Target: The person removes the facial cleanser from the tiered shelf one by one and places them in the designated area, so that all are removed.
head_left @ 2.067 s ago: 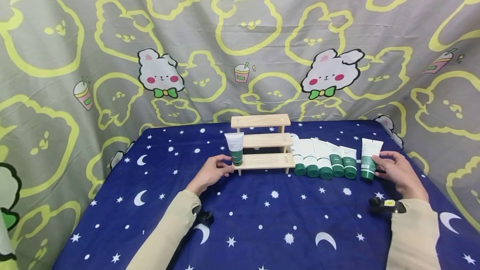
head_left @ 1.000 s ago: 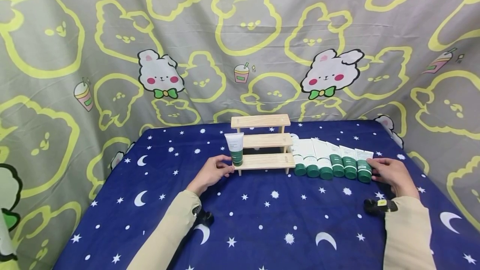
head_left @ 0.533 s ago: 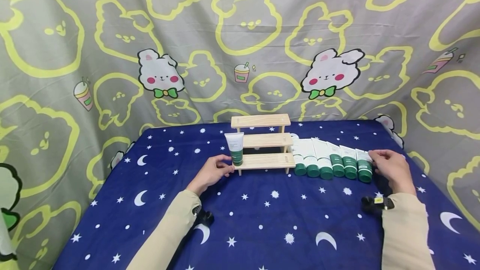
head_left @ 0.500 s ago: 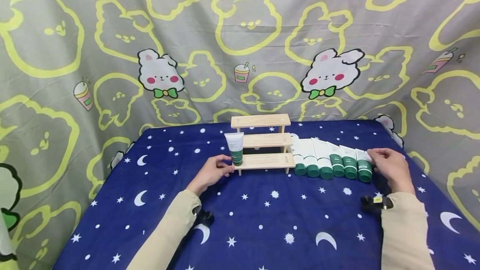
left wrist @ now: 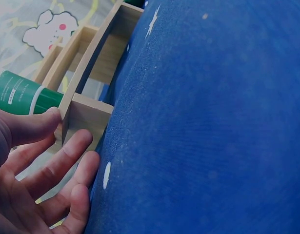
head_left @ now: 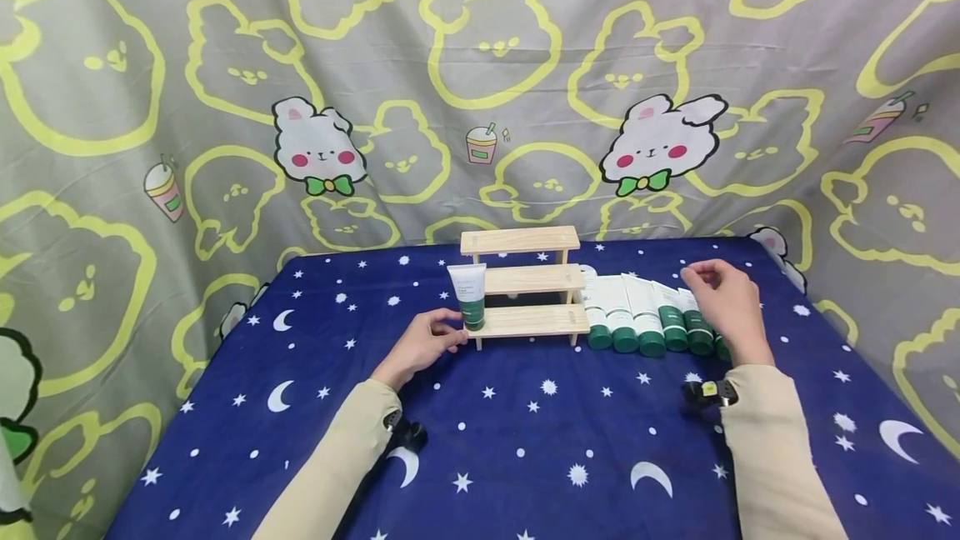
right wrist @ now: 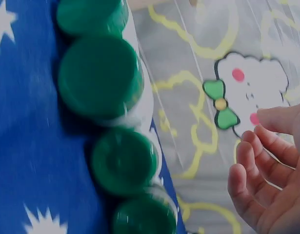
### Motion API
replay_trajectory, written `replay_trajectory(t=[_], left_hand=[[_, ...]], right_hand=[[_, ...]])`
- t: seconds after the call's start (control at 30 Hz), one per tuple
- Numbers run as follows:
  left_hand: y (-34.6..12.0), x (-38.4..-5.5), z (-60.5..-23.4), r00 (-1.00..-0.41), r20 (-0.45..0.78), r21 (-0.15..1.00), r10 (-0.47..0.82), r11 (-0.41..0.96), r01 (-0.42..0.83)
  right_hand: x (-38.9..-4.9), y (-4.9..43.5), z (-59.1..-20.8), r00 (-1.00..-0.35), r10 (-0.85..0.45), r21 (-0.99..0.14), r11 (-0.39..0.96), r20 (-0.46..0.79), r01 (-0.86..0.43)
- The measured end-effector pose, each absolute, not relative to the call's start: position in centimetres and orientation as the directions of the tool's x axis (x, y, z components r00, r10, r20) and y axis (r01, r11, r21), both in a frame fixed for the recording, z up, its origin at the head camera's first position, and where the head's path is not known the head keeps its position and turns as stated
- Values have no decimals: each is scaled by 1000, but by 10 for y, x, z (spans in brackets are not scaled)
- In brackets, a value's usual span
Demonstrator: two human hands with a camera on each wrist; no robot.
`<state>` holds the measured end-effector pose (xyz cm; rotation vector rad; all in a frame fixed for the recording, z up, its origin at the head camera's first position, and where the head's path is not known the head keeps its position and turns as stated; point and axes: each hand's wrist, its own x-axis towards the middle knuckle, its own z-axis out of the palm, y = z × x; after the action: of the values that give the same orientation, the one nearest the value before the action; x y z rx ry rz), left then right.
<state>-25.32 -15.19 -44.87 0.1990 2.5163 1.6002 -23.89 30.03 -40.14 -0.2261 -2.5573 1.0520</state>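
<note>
A three-tier wooden display stand [head_left: 534, 321] stands at the back of the table. My left hand [head_left: 426, 346] is at the left end of its lowest shelf; in the left wrist view, thumb and index finger pinch the shelf's corner, other fingers loosely bent. Upright on that shelf, cap down, is a white and green squeeze tube [head_left: 469, 298], just beside the thumb. Several similar tubes [head_left: 628, 311] lie in a row right of the stand, green caps [right wrist: 124, 161] toward me. Above the row's right end hovers my right hand [head_left: 729, 307], fingers loosely curled around nothing, partly hiding the rightmost tubes.
A dark blue cloth [head_left: 525, 440] with white stars and moons covers the table. Behind it hangs a grey curtain [head_left: 405, 65] with cartoon rabbits. Black wrist cameras sit on both cuffs.
The right hand laid a squeeze tube down at the row's right end and let go of it. It has since moved left and up over the row. The left hand stays put.
</note>
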Motion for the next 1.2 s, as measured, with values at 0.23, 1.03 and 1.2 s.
replay_trajectory(t=[0.23,1.03,1.2], left_hand=[[-151,-251,-445,-979,-57,907,194,420,30],[-151,-251,-443,-980,-70,899,187,438,19],[-150,-252,-445,-979,-53,906,197,423,36]], right_hand=[[-240,268,-390,-916,217,-697,712,337,-88],[-237,132,-361,-885,-105,-717,546,454,-433],[-242,110,-365,-905,-131,-745,527,405,-409]])
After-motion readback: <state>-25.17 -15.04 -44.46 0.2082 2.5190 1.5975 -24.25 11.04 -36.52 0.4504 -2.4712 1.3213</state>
